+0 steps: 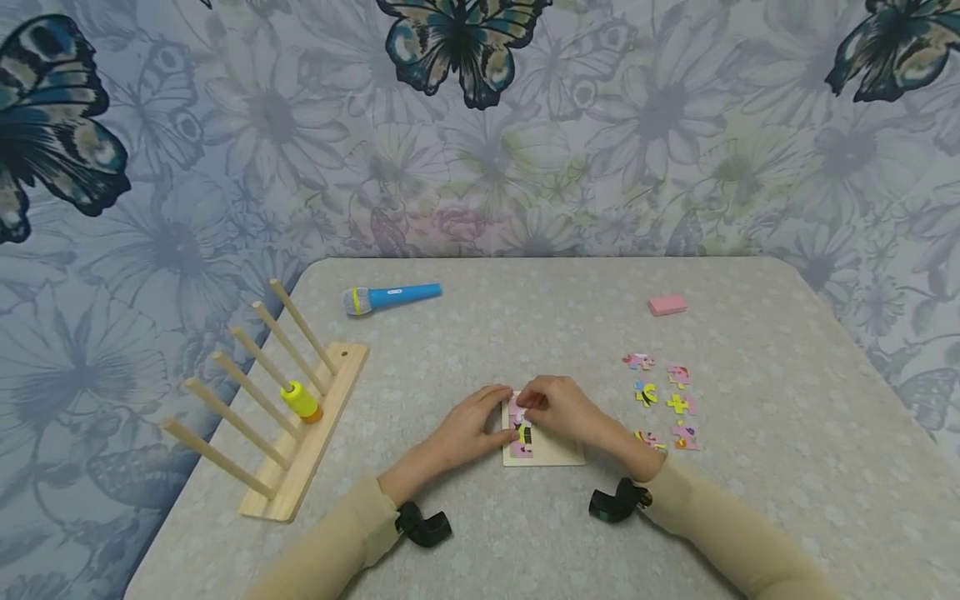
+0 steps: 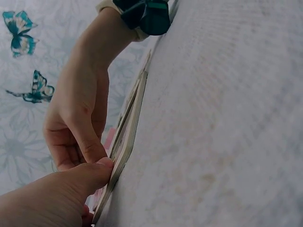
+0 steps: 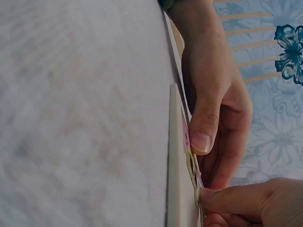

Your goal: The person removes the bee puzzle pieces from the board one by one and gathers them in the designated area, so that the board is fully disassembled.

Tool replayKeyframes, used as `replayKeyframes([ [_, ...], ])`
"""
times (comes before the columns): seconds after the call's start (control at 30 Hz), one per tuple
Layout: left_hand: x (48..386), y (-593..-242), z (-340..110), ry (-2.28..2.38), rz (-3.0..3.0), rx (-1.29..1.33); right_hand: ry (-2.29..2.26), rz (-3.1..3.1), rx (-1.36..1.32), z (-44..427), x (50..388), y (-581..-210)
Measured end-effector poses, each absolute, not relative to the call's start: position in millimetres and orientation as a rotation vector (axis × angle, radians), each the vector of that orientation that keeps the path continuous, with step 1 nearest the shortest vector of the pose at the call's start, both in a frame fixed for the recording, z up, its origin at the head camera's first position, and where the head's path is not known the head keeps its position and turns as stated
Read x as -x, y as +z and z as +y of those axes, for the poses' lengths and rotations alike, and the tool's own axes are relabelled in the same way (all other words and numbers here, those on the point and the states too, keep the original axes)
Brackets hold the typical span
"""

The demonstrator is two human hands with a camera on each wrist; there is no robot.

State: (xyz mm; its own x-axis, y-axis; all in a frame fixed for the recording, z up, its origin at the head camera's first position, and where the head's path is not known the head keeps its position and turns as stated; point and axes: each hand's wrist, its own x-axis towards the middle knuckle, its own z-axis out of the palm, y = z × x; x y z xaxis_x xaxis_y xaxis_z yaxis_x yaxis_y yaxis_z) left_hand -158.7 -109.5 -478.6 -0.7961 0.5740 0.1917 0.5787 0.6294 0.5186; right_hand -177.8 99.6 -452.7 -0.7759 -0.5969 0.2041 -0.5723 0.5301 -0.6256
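A small pale puzzle board point(image 1: 557, 455) lies flat on the table, with joined pink, yellow and black puzzle pieces point(image 1: 521, 448) along its left side. My left hand point(image 1: 471, 429) holds the board at its left edge, fingers at the far corner and thumb over the lower pieces. From the right, my right hand point(image 1: 564, 408) reaches over the board and pinches a puzzle piece point(image 1: 519, 412) at the upper part of the joined strip. Its fingers partly hide that piece. In the right wrist view, the right thumb point(image 3: 210, 196) touches the piece's edge.
Several loose puzzle pieces point(image 1: 678, 405) lie in two columns right of the board. Farther back are a pink block point(image 1: 667, 305) and a blue toy microphone point(image 1: 405, 294). At left, a wooden rack point(image 1: 341, 375) has tilted-looking pegs, one carrying yellow and orange rings point(image 1: 302, 402).
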Motion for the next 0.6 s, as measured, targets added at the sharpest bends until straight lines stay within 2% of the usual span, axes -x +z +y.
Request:
replayKeyframes([
  [0.2, 158, -479, -108, -0.919, -2.838, 0.991, -1.075, 2.705, 1.049, 113, 184, -446],
  [0.47, 159, -476, -106, -0.9, -2.85, 0.985, -1.055, 2.957, 0.792, 197, 227, -439],
  [0.6, 158, -478, -107, -0.917, -2.848, 0.988, -0.982, 2.914, 0.735, 214, 238, -449],
])
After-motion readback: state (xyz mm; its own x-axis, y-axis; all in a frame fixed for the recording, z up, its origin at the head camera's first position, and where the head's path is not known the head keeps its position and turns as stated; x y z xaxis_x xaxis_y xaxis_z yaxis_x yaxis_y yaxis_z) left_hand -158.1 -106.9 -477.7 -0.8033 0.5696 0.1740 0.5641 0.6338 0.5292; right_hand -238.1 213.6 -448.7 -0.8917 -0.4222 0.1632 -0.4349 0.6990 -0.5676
